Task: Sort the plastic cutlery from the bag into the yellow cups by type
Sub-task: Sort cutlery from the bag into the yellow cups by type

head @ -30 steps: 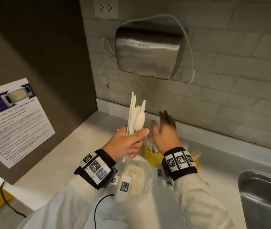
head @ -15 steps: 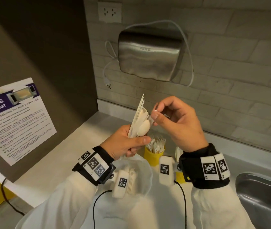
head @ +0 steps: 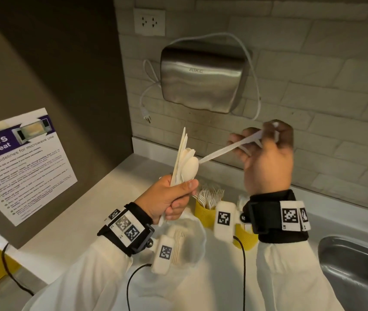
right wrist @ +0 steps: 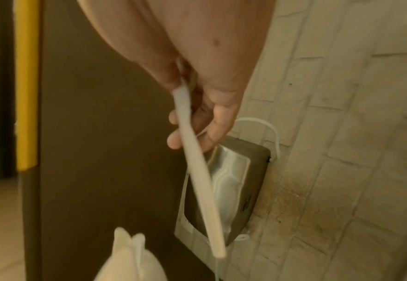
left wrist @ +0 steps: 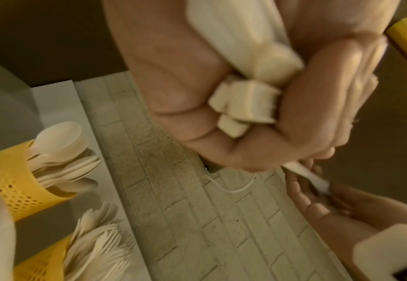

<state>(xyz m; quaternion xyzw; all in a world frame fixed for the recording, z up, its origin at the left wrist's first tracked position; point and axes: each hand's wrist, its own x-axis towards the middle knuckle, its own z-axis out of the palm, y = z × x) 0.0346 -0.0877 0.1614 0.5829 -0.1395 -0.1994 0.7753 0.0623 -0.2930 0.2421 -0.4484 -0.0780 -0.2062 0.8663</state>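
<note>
My left hand (head: 178, 194) grips a bundle of white plastic cutlery (head: 186, 162) upright above the counter; spoons and flat handles show in it. The handle ends poke out of the fist (left wrist: 245, 106) in the left wrist view. My right hand (head: 266, 142) is raised to the right and pinches a single white piece (head: 223, 150); its head is hidden in the fingers, and its handle (right wrist: 197, 161) points back at the bundle. Below stand a yellow cup of forks (head: 203, 217) and a yellow cup of spoons (left wrist: 12, 176). A clear bag (head: 187, 241) lies under my left wrist.
A steel hand dryer (head: 201, 79) with a loose cord hangs on the brick wall just behind the hands. A steel sink (head: 353, 265) opens at the right. A dark panel with a printed notice (head: 23, 162) closes off the left side of the white counter (head: 102, 198).
My right hand rose from over the cups to the bundle, pinched one piece and has drawn it out to the right. The left hand kept the bundle in place.
</note>
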